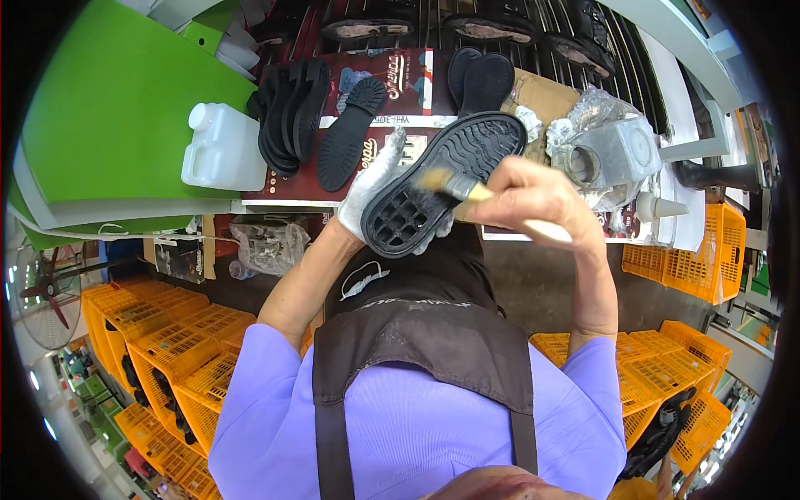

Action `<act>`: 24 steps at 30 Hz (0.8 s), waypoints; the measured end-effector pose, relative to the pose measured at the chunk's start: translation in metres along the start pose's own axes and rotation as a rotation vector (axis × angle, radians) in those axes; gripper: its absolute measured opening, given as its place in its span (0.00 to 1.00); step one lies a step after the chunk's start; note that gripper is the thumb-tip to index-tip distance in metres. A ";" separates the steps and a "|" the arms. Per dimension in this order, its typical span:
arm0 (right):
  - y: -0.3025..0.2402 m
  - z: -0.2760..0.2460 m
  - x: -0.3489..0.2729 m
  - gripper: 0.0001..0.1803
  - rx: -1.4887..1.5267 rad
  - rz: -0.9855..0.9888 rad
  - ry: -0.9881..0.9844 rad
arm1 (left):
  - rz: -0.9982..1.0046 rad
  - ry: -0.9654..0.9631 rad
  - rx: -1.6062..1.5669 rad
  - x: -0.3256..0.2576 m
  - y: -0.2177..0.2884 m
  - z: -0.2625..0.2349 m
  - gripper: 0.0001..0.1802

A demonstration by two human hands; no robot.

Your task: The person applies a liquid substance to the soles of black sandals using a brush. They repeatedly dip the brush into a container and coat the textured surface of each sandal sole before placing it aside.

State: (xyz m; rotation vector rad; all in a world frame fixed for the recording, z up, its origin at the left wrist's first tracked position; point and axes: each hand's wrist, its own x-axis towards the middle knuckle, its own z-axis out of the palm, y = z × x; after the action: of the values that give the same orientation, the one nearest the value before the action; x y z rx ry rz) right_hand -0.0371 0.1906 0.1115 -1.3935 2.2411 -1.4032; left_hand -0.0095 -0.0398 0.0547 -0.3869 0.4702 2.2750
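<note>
My left hand (372,185), in a whitish glove, grips a black shoe sole (473,143) around its edge. The sole is tilted, with its inner face up: a grid of square hollows at the near end, wavy ridges at the far end. My bare right hand (537,196) is closed round the pale handle of a paintbrush (457,184). Its bristles are blurred and lie over the middle of the sole; whether they touch it I cannot tell. Just beyond my left hand, another black sole (340,152) rests tread up on dark red printed cardboard (403,79).
Several black soles (293,108) stand bunched beside a white jug (227,148). Two more soles (486,79) lie at the back, before a rack with black shoes (490,27). To the right are a clear open-mouthed container (623,148) and a nozzle bottle (661,207). Orange crates (200,350) flank me.
</note>
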 end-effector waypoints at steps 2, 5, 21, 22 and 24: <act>0.012 -0.007 -0.002 0.13 -0.055 0.017 0.040 | -0.037 -0.160 0.175 -0.002 -0.001 -0.018 0.47; 0.021 -0.012 -0.006 0.12 -0.180 0.033 0.169 | -0.082 -0.161 0.116 -0.002 -0.002 -0.020 0.44; 0.001 0.012 -0.003 0.11 -0.105 0.071 0.295 | 0.176 0.008 0.376 -0.002 -0.015 -0.016 0.35; -0.003 0.009 -0.005 0.11 -0.045 0.047 0.267 | 0.257 0.098 0.418 -0.001 -0.016 -0.009 0.35; -0.004 -0.001 -0.017 0.12 0.001 0.038 0.367 | 0.215 -0.019 0.335 -0.001 -0.015 -0.010 0.36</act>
State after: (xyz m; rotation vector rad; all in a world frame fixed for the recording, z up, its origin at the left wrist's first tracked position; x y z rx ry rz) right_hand -0.0260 0.2031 0.1094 -1.1621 2.4618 -1.7681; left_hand 0.0030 -0.0352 0.0429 -0.1501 0.9034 2.3445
